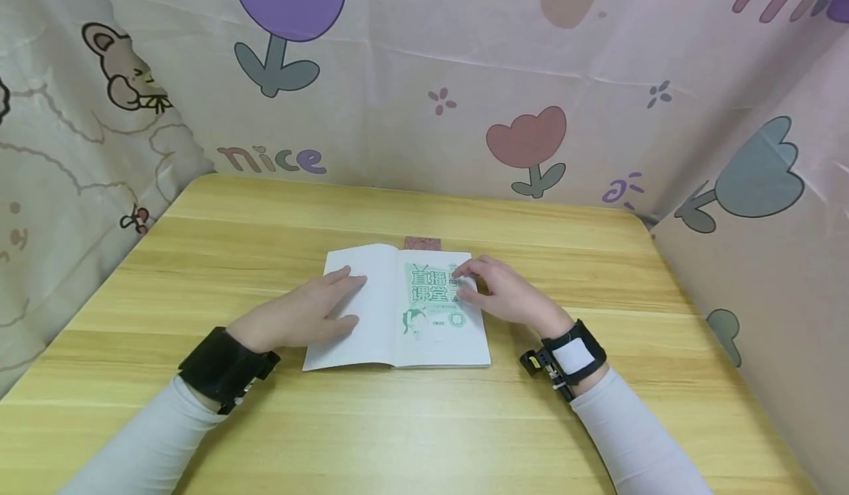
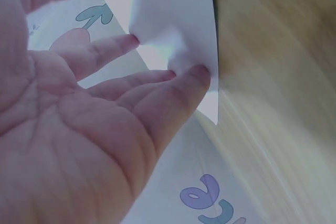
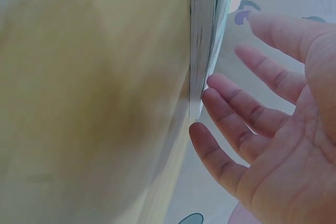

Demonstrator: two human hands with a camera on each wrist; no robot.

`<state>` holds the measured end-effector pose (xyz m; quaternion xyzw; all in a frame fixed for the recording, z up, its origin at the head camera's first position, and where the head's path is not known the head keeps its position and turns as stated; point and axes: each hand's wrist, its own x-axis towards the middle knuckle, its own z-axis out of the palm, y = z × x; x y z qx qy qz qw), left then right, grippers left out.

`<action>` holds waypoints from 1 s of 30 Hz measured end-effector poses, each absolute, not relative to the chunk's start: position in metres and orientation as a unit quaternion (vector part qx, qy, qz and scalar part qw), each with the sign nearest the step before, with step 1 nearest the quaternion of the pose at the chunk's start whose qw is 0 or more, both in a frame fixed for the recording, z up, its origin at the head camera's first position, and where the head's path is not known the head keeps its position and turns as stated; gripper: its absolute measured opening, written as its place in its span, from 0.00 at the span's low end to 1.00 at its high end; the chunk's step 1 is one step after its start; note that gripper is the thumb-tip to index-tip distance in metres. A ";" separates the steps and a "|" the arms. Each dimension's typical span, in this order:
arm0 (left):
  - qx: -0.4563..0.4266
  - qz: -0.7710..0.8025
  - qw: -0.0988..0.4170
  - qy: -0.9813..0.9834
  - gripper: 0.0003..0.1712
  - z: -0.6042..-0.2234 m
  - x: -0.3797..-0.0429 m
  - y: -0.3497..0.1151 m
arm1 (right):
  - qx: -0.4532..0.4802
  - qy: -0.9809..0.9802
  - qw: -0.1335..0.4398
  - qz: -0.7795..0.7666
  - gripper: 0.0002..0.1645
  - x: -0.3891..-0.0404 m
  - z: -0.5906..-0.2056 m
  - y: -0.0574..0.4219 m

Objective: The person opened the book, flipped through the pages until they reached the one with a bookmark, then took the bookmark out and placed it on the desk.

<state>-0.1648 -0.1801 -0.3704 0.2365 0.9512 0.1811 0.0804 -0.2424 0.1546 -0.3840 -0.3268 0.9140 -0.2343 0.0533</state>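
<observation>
An open book point(image 1: 438, 351) lies on the table. Its left side point(image 1: 371, 333) is plain white, and its right page carries green printed characters and a small cartoon figure. My left hand point(image 1: 301, 311) rests on the white left side with spread, fairly straight fingers. In the left wrist view those fingertips touch the white sheet point(image 2: 173, 3) near its corner. Over the right edge of the printed page reaches my right hand point(image 1: 507, 292), fingers loosely bent. The right wrist view has its fingers beside the book's page edges point(image 3: 202, 40), with nothing pinched.
Just behind the book a small dark pink patterned piece point(image 1: 422, 244) shows, partly hidden by it. The wooden table point(image 1: 424, 429) extends around the book. A printed cloth point(image 1: 398, 127) hangs along the back and both sides. Each wrist wears a black strap with a camera.
</observation>
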 end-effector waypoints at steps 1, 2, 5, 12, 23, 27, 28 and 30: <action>0.236 0.178 0.083 0.952 0.39 -0.371 -0.165 -0.181 | -0.327 0.914 0.054 -0.235 0.22 -0.242 -0.384 0.154; 0.237 0.176 0.084 0.952 0.40 -0.372 -0.165 -0.181 | -0.328 0.913 0.055 -0.235 0.22 -0.243 -0.383 0.154; 0.243 0.177 0.082 0.950 0.41 -0.373 -0.165 -0.181 | -0.326 0.913 0.057 -0.239 0.23 -0.244 -0.382 0.154; 0.251 0.179 0.075 0.948 0.42 -0.371 -0.164 -0.182 | -0.308 0.918 0.047 -0.245 0.28 -0.258 -0.376 0.153; 0.249 0.175 0.079 0.949 0.43 -0.376 -0.163 -0.182 | -0.273 0.933 0.079 -0.221 0.39 -0.286 -0.372 0.143; 0.252 0.174 0.078 0.949 0.42 -0.375 -0.163 -0.182 | -0.266 0.932 0.091 -0.230 0.38 -0.293 -0.374 0.139; 0.252 0.173 0.078 0.949 0.42 -0.375 -0.163 -0.182 | -0.265 0.933 0.091 -0.228 0.37 -0.294 -0.375 0.139; 0.250 0.173 0.079 0.949 0.42 -0.375 -0.163 -0.182 | -0.265 0.933 0.090 -0.226 0.36 -0.297 -0.377 0.137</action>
